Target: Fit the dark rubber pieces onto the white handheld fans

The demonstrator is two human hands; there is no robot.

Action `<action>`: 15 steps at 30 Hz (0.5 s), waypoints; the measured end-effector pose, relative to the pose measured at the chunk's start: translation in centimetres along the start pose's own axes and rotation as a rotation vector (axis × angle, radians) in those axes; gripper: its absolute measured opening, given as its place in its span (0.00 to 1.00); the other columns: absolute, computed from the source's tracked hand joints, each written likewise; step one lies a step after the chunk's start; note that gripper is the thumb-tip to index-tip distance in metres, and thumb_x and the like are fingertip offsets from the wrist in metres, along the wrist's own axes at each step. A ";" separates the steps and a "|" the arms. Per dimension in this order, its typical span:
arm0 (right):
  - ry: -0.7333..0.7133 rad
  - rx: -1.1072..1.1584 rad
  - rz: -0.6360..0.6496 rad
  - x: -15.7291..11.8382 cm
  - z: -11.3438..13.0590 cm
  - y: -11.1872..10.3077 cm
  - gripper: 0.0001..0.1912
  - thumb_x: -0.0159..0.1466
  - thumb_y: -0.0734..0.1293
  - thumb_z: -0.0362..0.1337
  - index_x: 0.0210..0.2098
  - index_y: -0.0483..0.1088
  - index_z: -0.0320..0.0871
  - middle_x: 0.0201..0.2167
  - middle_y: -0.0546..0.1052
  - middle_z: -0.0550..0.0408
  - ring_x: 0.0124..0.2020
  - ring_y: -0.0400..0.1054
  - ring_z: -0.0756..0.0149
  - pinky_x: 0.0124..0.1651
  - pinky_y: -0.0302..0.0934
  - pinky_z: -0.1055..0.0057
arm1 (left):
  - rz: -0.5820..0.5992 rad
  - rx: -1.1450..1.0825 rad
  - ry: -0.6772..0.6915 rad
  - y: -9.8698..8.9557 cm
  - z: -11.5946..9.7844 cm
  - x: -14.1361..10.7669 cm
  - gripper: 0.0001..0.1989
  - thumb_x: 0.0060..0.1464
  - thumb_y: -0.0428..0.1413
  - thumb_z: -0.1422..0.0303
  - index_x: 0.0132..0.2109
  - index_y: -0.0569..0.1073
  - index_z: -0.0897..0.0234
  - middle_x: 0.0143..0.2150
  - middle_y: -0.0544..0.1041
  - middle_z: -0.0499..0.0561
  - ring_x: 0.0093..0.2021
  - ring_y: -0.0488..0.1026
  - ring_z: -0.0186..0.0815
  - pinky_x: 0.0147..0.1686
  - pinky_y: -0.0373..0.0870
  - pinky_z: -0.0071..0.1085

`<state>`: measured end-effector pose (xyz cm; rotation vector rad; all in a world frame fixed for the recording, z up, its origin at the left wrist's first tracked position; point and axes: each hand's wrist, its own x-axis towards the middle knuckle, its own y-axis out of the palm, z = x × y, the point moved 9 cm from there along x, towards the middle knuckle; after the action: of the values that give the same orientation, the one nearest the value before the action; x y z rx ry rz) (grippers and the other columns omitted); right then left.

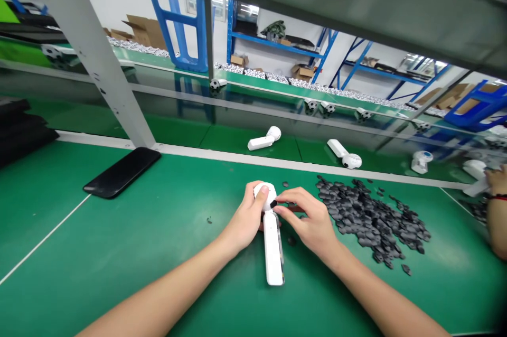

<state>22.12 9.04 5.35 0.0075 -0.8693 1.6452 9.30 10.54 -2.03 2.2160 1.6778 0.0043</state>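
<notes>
My left grip (pixel 247 218) is closed around the ball-shaped head of a white handheld device (pixel 272 250), with my thumb on top of the ball and the long handle reaching toward 6 o'clock above the green counter (pixel 79 252). My right grip (pixel 311 218) is pinched shut on a small black piece (pixel 273 204) seated against the ball. Just beside my right hand, at 2 to 3 o'clock, lies a heap of flat black pieces (pixel 368 221). A black phone (pixel 122 172) rests at 10 o'clock. Two more white devices (pixel 260 141) (pixel 344 153) lie at 12 and 1 o'clock. Far off at 3 o'clock, a co-worker's hand (pixel 497 181) is touching another white device (pixel 475 181).
</notes>
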 end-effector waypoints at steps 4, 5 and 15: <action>-0.017 -0.009 -0.008 -0.1 0.1 0.1 0.06 0.70 0.70 0.36 0.45 0.79 0.50 0.42 0.79 0.51 0.44 0.75 0.58 0.42 0.76 0.64 | -0.036 0.032 0.007 -0.3 0.3 0.0 0.26 0.64 0.49 0.41 0.58 0.61 0.52 0.42 0.74 0.48 0.30 0.76 0.36 0.33 0.79 0.36; -0.013 -0.012 -0.013 -0.2 0.0 0.1 0.06 0.70 0.70 0.36 0.46 0.79 0.50 0.42 0.80 0.51 0.44 0.76 0.58 0.43 0.76 0.63 | -0.047 0.041 0.009 -0.4 0.3 0.0 0.26 0.64 0.49 0.41 0.59 0.61 0.52 0.43 0.74 0.48 0.31 0.77 0.36 0.33 0.79 0.36; -0.058 -0.029 -0.044 -0.2 0.3 -0.1 0.09 0.70 0.70 0.34 0.46 0.82 0.51 0.43 0.83 0.53 0.44 0.78 0.59 0.50 0.73 0.61 | -0.078 0.056 -0.011 -0.3 -0.1 -0.3 0.27 0.64 0.50 0.42 0.60 0.59 0.53 0.44 0.76 0.50 0.33 0.78 0.39 0.35 0.80 0.40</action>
<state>22.15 8.72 5.52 0.0539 -0.9308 1.5973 8.89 10.32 -1.94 2.1842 1.7782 -0.0759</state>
